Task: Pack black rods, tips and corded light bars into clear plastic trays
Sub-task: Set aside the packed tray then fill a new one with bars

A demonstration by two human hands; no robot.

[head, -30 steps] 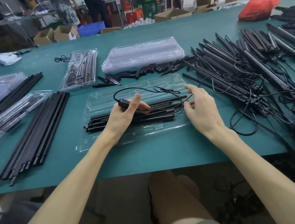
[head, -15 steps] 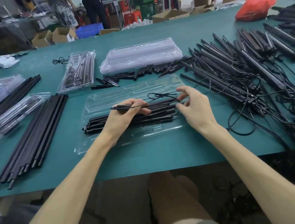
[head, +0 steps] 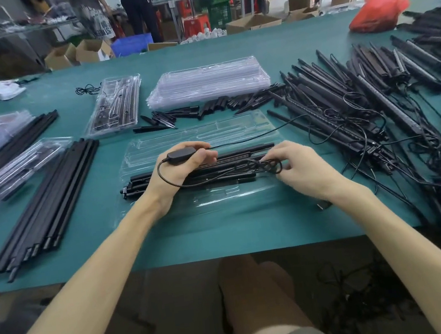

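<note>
**Cord bunches up over the tray**

Head view: the slack loop of a second ago is gone. The left hand now curls round the inline controller, and the right hand pinches the bunched cord above the light bar lying in the clear tray on the tabletop. Tucking-in looks close. No writing is legible.

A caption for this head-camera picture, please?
Left hand holds a controller; right hand pinches its coiled cord over a clear tray.

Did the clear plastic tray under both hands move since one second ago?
No. The clear plastic tray keeps the same gap to the row of black pointed tips behind it.
</note>
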